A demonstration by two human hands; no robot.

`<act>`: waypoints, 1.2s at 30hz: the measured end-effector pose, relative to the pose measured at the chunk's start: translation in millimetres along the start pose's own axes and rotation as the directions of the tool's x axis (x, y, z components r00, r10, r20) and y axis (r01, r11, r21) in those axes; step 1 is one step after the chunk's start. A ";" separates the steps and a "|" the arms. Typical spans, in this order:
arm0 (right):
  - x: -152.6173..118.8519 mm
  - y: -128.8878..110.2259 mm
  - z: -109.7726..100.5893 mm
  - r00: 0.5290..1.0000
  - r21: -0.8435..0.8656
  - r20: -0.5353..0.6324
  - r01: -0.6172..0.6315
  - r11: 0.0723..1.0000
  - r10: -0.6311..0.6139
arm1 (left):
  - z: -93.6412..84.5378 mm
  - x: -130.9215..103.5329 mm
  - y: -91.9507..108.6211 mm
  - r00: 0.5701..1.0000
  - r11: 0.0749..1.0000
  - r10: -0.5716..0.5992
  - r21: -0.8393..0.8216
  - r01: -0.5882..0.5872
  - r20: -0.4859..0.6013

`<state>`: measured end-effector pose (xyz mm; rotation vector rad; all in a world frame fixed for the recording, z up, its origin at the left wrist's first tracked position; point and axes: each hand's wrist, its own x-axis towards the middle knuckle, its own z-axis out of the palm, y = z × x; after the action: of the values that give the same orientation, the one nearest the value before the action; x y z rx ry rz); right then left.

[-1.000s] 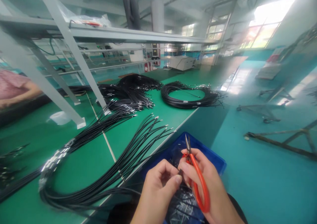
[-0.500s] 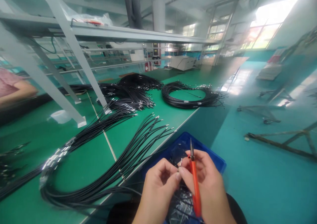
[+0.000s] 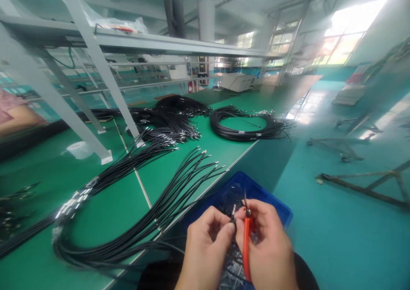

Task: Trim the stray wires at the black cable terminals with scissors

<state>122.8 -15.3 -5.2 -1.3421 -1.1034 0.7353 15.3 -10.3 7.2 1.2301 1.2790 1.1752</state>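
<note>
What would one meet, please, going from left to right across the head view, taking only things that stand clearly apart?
Pink sleeve → white round item → left hand with a cable end at its fingertips → right hand holding red-handled scissors → metal frame on the floor.

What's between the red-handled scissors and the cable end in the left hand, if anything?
The fingertips of the right hand: in this view they sit between the red-handled scissors and the cable end in the left hand. Nothing else visible intervenes.
</note>
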 end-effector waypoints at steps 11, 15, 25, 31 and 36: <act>32.9 7.1 -49.7 0.372 0.147 0.918 -0.640 0.754 0.137 | -23.5 8.6 6.2 0.971 0.878 -0.082 -0.444 0.178 0.226; 27.7 7.4 -55.4 0.371 0.117 0.913 -0.637 0.762 0.171 | -21.9 6.9 7.4 0.966 0.880 -0.051 -0.446 0.163 0.252; 21.6 25.2 -51.2 0.446 0.121 0.862 -0.642 0.757 0.241 | -22.5 6.2 3.1 0.960 0.891 -0.012 -0.432 0.137 0.281; 30.9 7.8 -39.3 0.355 0.054 0.901 -0.662 0.748 0.249 | -22.3 6.3 0.0 0.967 0.904 -0.007 -0.412 0.115 0.255; 29.2 3.0 -39.6 0.431 -0.078 0.828 -0.545 0.835 0.358 | -23.8 9.4 3.3 0.980 0.917 -0.031 -0.385 0.107 0.198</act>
<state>170.0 -3.1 1.9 -1.1068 -1.3120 2.0056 -8.5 -1.3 11.8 0.9613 0.8826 1.1654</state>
